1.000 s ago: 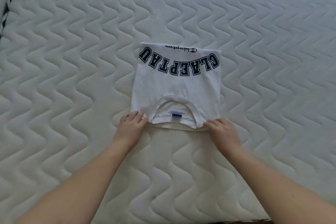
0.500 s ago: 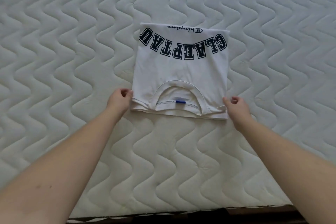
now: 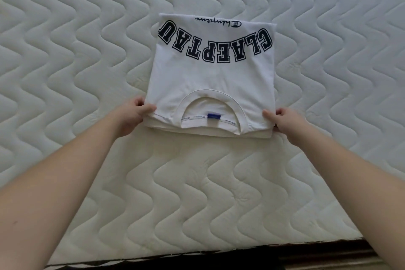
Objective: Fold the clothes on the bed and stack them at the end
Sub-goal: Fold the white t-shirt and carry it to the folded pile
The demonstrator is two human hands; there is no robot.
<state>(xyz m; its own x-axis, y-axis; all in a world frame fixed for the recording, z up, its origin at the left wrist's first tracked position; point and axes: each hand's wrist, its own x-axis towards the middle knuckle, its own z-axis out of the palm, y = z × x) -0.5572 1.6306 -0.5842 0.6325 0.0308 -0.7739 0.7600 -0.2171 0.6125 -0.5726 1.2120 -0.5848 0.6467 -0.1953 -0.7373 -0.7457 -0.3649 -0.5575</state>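
A folded white shirt [image 3: 210, 81] lies on the quilted mattress [image 3: 65, 50], its collar [image 3: 210, 103] edge nearest the person. The left hand [image 3: 133, 116] grips the shirt's near left corner, thumb on top and fingers curled under the layers. The right hand [image 3: 282, 122] pinches the near right corner the same way. Between the two hands sits the collar with its blue tag [image 3: 213, 115]; beyond them runs dark block lettering [image 3: 215, 48].
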